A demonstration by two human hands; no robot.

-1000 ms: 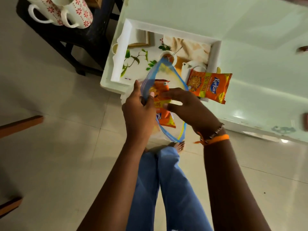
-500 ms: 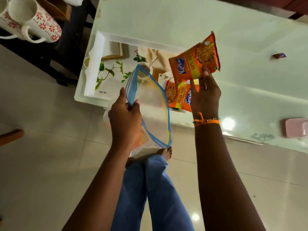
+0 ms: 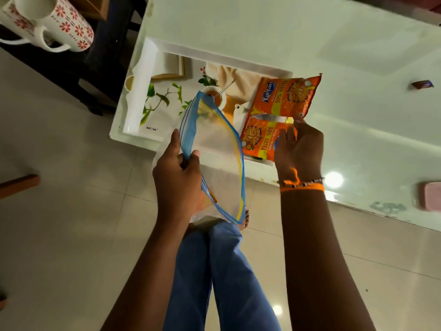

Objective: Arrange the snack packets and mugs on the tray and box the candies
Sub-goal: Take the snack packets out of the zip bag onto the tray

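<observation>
My left hand grips the blue-edged rim of a clear zip bag, which hangs open in front of the table edge. A bit of orange shows inside the bag by my palm. Two orange snack packets lie at the right end of the white printed tray: the upper packet and the lower packet. My right hand rests over the lower one, fingers spread, fingertips touching the upper packet's bottom edge. Two white mugs with red flowers lie on a dark stool at top left.
The tray sits at the near left corner of a white glass table. A wrapped candy lies far right on the table and a pink box is at its near right edge. My legs and the tiled floor are below.
My right hand took a snack packet out of the bag, lifted it, and set it down on the tray above the other packet. The left hand kept holding the bag.
</observation>
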